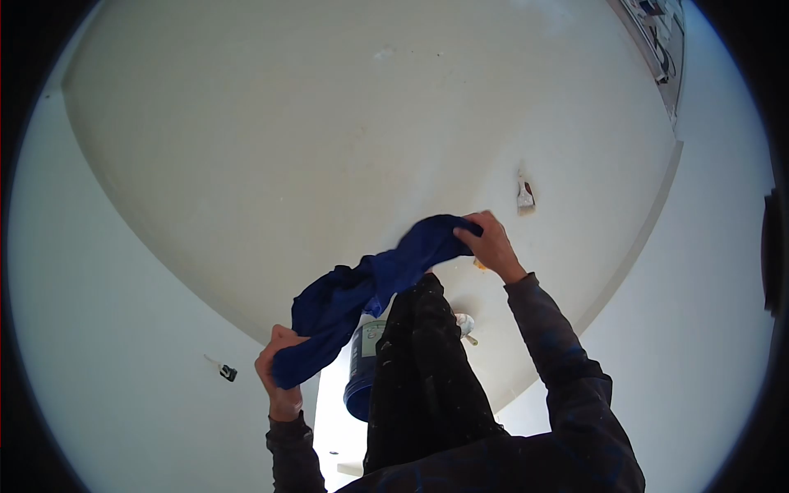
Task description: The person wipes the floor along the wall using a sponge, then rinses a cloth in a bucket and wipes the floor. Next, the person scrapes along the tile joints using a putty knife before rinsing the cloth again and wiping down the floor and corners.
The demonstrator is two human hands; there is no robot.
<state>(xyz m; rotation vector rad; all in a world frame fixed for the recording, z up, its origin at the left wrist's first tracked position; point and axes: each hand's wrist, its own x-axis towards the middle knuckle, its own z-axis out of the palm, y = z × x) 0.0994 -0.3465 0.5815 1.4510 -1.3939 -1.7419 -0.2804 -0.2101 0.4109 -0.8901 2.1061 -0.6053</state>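
A dark blue cloth (349,296) is stretched between my two hands, bunched and twisted near its middle. My left hand (283,361) is closed around its lower left end. At the upper right end, my right hand (491,245) pinches the fabric between thumb and fingers. The cloth hangs in the air in front of my legs and hides part of the floor. Its kind, garment or rag, I cannot make out.
Beside my legs stands a blue bucket (359,386) with a pale label. A brush (526,195) lies on the floor ahead to the right. Near my right leg is a round whitish container (465,324). A small dark fixture (227,373) shows on the left wall.
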